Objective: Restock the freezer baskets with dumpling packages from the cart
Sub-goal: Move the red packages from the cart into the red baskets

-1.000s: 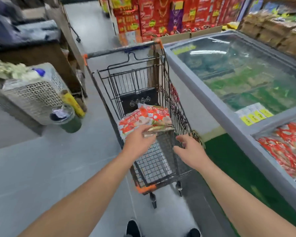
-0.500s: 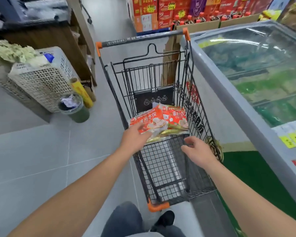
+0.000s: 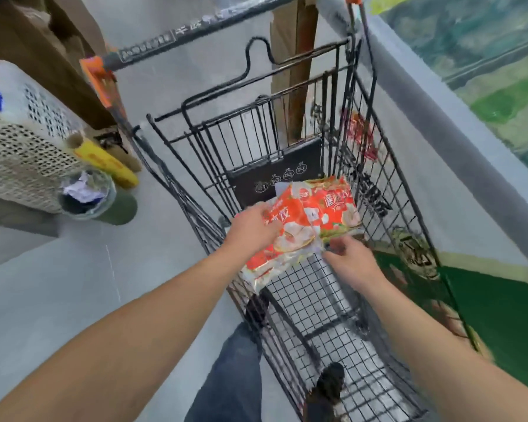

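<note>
Red dumpling packages (image 3: 310, 220) gripped by left hand (image 3: 253, 229), right hand (image 3: 352, 261) over cart (image 3: 387, 190)

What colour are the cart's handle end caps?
Orange, on the cart handle; clearest on the left cap in the head view.

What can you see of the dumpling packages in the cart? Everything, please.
The dumpling packages are glossy plastic bags, mostly red-orange with white dumpling pictures, white lettering and silvery crimped edges. At least two overlap; the exact count is unclear through motion blur. They are tilted, lower end toward the person, inside the black wire cart, above its mesh floor. The left hand grips the near bag's left side; the right hand holds the lower right edge.
</note>
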`<state>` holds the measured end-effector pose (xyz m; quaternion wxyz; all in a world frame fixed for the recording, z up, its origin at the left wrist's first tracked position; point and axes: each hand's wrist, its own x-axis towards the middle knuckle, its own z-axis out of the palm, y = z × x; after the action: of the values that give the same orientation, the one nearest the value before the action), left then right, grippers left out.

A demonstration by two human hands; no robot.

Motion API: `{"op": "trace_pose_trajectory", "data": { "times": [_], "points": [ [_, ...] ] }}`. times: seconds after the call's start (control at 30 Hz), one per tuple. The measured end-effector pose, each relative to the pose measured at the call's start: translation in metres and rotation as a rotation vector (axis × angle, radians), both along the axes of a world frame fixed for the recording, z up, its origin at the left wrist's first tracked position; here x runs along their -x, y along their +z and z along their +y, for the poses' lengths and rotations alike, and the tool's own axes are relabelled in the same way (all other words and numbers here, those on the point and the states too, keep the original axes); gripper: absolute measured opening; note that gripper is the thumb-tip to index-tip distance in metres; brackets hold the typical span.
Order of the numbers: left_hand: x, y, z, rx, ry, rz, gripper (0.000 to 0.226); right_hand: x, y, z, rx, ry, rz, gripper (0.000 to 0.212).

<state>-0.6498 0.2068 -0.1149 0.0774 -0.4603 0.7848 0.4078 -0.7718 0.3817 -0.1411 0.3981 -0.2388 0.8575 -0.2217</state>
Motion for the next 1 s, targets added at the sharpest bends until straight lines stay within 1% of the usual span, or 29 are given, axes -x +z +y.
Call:
{"op": "trace_pose_trajectory", "data": {
  "times": [0.13,0.27,0.37,0.47,0.6,0.63,0.73,0.77,0.83,0.9,0.97,1.0],
  "points": [
    [0.034,-0.038,-0.044,-0.028,-0.056,-0.051,0.047,0.012,-0.033,-0.044,-0.047,-0.062,-0.010,0.039],
    [0.055,-0.080,-0.073,-0.137,-0.133,-0.142,0.050,0.025,-0.067,-0.080,-0.080,-0.104,-0.017,0.046],
    [0.067,-0.109,-0.089,-0.198,-0.194,-0.201,0.045,0.034,-0.089,-0.101,-0.068,-0.161,0.052,0.042],
    [0.073,-0.137,-0.099,-0.202,-0.217,-0.269,0.039,0.041,-0.105,-0.123,-0.037,-0.246,0.087,0.031],
    [0.075,-0.165,-0.106,-0.205,-0.299,-0.343,0.041,0.044,-0.124,-0.147,-0.048,-0.224,0.031,0.036],
    [0.074,-0.169,-0.106,-0.200,-0.336,-0.357,0.042,0.045,-0.128,-0.149,-0.057,-0.241,0.027,0.033],
    [0.070,-0.176,-0.107,-0.182,-0.412,-0.380,0.040,0.051,-0.130,-0.144,-0.036,-0.385,-0.027,0.018],
    [0.070,-0.178,-0.107,-0.178,-0.435,-0.391,0.037,0.052,-0.128,-0.138,-0.023,-0.424,-0.043,0.017],
    [0.068,-0.180,-0.106,-0.152,-0.498,-0.400,0.029,0.049,-0.123,-0.123,0.000,-0.486,-0.071,0.023],
    [0.061,-0.179,-0.106,-0.096,-0.581,-0.418,0.030,0.043,-0.117,-0.106,0.003,-0.551,-0.106,0.026],
    [0.051,-0.178,-0.104,-0.030,-0.649,-0.439,0.033,0.036,-0.116,-0.085,-0.017,-0.639,-0.132,0.021],
    [0.047,-0.178,-0.104,0.001,-0.667,-0.451,0.030,0.033,-0.115,-0.077,-0.019,-0.679,-0.158,0.019]
  ]
}}
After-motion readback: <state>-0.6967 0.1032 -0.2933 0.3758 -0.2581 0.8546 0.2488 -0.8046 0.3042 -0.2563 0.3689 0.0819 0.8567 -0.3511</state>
